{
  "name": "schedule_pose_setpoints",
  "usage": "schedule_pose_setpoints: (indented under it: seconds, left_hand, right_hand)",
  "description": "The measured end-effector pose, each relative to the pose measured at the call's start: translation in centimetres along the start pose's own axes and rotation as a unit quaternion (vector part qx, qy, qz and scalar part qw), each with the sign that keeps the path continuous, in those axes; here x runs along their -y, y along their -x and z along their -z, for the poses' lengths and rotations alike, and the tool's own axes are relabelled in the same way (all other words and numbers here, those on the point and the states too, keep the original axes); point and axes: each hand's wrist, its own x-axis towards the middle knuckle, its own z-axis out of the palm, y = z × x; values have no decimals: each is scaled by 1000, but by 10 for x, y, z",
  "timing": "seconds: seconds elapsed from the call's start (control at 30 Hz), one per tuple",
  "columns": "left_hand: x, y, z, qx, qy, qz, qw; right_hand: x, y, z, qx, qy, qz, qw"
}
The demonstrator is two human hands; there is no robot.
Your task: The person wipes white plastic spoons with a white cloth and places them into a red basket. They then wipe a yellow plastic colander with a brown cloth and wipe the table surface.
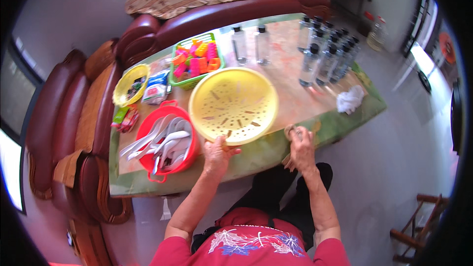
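A round yellow colander [234, 103] with holes and slots stands on the table's near middle, tilted so its inside faces me. My left hand [217, 155] grips its near rim, thumb along the edge. My right hand [301, 150] is at the table's front edge, closed on a crumpled tan cloth [289, 161] that sticks out above and below the fingers. Left of the colander, a red basin [193, 153] holds several white spoons [170, 140]. Behind the colander is a green basket [220, 64] of bright plastic pieces [197, 59].
Several clear bottles with black caps [327, 61] stand at the table's right, two more bottles [262, 47] at the back. A white crumpled cloth [350, 99] lies near the right corner. A yellow basket [118, 93] and packets [156, 87] sit at left. Sofas [231, 10] border the table [364, 116].
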Motion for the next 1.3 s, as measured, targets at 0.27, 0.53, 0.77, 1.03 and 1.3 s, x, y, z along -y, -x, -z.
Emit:
schedule_pose_setpoints:
  seconds: [0.27, 0.53, 0.77, 1.03, 1.3]
  left_hand:
    - [25, -15, -3, -36, 83, 33, 995]
    - [12, -20, 17, -24, 84, 23, 996]
    - [14, -21, 20, -5, 48, 66, 997]
    - [9, 45, 18, 43, 16, 94, 995]
    - [20, 54, -14, 148, -251, -32, 956]
  right_hand:
    - [31, 7, -28, -81, 31, 36, 996]
    - [-4, -9, -13, -71, 99, -16, 992]
    - [-91, -34, 3, -123, 200, -153, 960]
    - [-129, -16, 32, -170, 56, -265, 948]
    - [-174, -59, 94, 25, -21, -334, 942]
